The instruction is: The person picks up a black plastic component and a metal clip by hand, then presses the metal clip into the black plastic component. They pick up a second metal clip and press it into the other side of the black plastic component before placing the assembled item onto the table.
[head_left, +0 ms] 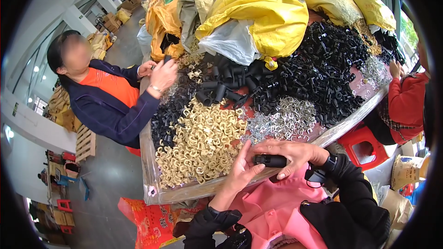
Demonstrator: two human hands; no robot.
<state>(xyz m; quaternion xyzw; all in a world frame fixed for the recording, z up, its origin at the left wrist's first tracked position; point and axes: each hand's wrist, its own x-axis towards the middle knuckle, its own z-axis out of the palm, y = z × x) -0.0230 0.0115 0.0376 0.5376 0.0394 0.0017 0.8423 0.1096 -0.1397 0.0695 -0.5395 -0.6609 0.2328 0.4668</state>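
**Pink collared garment [258, 207] nearest, glossy black plastic-looking cylinder [274, 161] held crosswise just beyond**

The wearer's pink front fills the lower middle, and the cylinder lies beyond it, between the two bare hands, at the near edge of the wood-framed tabletop [198, 193]. Its long axis runs roughly left to right, from the left palm toward the right. The right hand [297, 151] is the nearer, clamped on it with fingers over the far side and thumb on the near side. The left hand [238, 171] stands at the left end, fingers extended and thumb against or just beside the lower edge; whether it presses, I cannot tell.

Left of the hands lies a heap of cream curved plastic pieces [198, 143]; straight beyond them, shiny silver metal clips [295, 116].

Printed characters show on the red plastic bag [150, 221] below the tabletop's left corner, and blue print on the tan sack [407, 171] at right. No brand mark is legible on the cylinder.
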